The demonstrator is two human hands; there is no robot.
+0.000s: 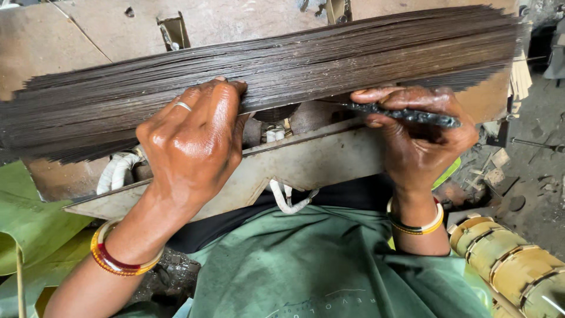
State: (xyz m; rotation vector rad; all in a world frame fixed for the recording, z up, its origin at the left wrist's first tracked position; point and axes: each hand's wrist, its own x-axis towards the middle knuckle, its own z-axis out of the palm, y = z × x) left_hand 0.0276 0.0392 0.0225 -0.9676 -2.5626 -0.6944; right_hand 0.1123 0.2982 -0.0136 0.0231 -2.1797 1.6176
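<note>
On stick bundle [265, 76], curled hands [194, 141]

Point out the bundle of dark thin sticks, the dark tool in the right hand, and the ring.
bundle of dark thin sticks [329, 62], head view, middle of the stack's side.
dark tool [412, 115], head view, its shaft past the fingers.
ring [183, 106], head view, band on the left hand's finger.

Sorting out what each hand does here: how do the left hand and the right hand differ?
The left hand lies knuckles-up, fingers curled over the bundle of thin dark sticks; the right hand sits lower, under the bundle's edge. The left hand holds no tool; the right hand grips a dark knobbly rod. The left hand wears a ring; none shows on the right hand. Both look smeared dark, with bangles at the wrist.
</note>
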